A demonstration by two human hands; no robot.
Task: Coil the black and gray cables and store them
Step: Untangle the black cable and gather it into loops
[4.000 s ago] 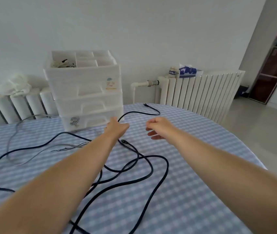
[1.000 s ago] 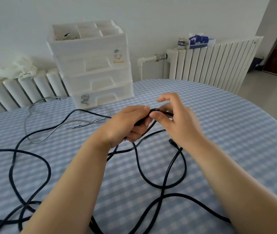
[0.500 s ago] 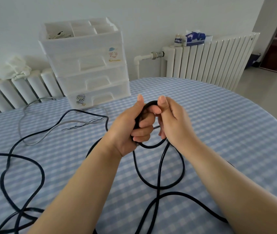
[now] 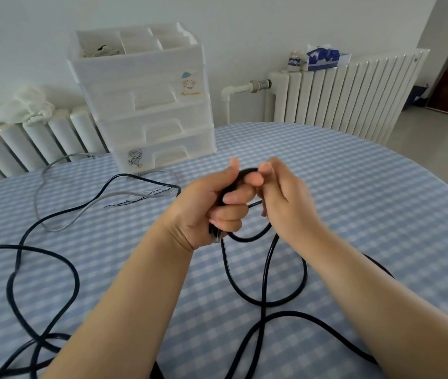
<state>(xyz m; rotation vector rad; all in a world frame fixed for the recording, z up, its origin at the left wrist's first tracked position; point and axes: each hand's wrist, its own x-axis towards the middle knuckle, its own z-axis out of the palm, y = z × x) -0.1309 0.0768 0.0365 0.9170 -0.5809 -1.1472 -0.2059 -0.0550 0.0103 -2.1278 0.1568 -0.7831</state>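
A long black cable (image 4: 265,280) sprawls in loose loops over the blue checked tablecloth, from the left edge to the front right. My left hand (image 4: 206,209) is closed around a small loop of it above the table's middle. My right hand (image 4: 285,198) pinches the top of that same loop, thumb and fingers against the left hand's. A thinner gray cable (image 4: 61,198) lies on the cloth at the back left, untouched, with frayed ends near the drawer unit. The white plastic drawer unit (image 4: 146,105) stands at the table's far edge, its top compartments open.
White radiators (image 4: 348,97) line the wall behind the table, with a white cloth (image 4: 23,108) on the left one and a tissue box (image 4: 324,58) on the right one. The table's rounded edge (image 4: 436,173) falls off to the right, floor beyond.
Both hands reached forward, picked up the black cable end, and brought it toward me. In the last second they bent it into a small loop held between them.
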